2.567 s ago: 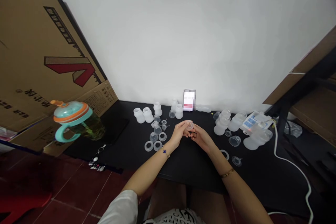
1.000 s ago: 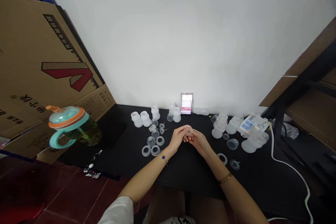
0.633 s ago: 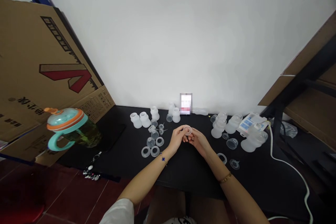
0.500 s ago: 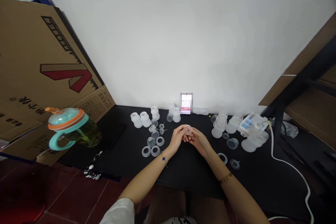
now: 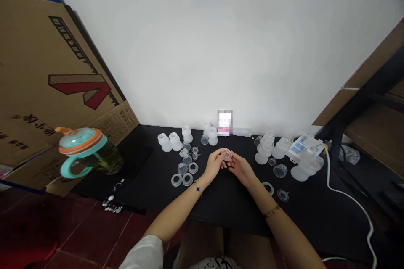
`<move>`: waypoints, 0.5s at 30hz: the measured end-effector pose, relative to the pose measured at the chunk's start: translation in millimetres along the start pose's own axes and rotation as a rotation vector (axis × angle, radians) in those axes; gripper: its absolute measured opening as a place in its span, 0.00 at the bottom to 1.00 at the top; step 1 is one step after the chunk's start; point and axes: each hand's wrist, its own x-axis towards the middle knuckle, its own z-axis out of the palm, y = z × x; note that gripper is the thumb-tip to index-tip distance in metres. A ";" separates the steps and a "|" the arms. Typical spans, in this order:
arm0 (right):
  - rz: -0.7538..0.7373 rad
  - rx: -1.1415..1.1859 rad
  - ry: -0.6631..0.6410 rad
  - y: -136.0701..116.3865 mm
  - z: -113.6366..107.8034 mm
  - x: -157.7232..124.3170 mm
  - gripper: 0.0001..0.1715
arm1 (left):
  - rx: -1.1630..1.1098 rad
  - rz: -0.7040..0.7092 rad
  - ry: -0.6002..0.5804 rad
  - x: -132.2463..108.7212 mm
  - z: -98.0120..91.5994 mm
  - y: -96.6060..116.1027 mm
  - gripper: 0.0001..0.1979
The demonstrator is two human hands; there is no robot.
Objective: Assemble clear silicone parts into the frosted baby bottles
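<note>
Between both hands, above the middle of the black tabletop, is a translucent bottle collar ring (image 5: pixel 226 151). My left hand (image 5: pixel 215 164) pinches it from the left. My right hand (image 5: pixel 241 170) is closed with its fingertips at the ring's right edge. Whether a nipple sits inside the ring cannot be made out. Left of my hands lie several loose white rings (image 5: pixel 187 179), clear domed caps (image 5: pixel 182 169) and small nipples (image 5: pixel 195 156). Farther back stand white bottle bodies (image 5: pixel 164 142). Another ring (image 5: pixel 268 188) and a nipple (image 5: pixel 283 195) lie beside my right forearm.
Capped bottles (image 5: pixel 262 152) and a blue-and-white box (image 5: pixel 302 146) stand at the right, with a white cable (image 5: pixel 342 195) trailing forward. A lit screen (image 5: pixel 224 123) leans against the wall. On the left are a teal-handled jug (image 5: pixel 91 153), a keychain (image 5: pixel 112 204) and a large carton (image 5: pixel 47 92).
Both hands stay together around the ring, and the fingers have shifted slightly on it. The ring now faces the camera a little more. The whole view has moved slightly.
</note>
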 end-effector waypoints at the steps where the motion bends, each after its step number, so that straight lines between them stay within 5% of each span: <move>1: 0.003 -0.001 -0.003 -0.3 -0.2 0.0 0.13 | 0.000 -0.001 0.005 -0.1 0.1 -0.2 0.23; 15: -0.010 -0.001 -0.021 -1.3 -1.2 -0.3 0.13 | -0.057 -0.063 -0.109 -2.4 2.5 3.0 0.31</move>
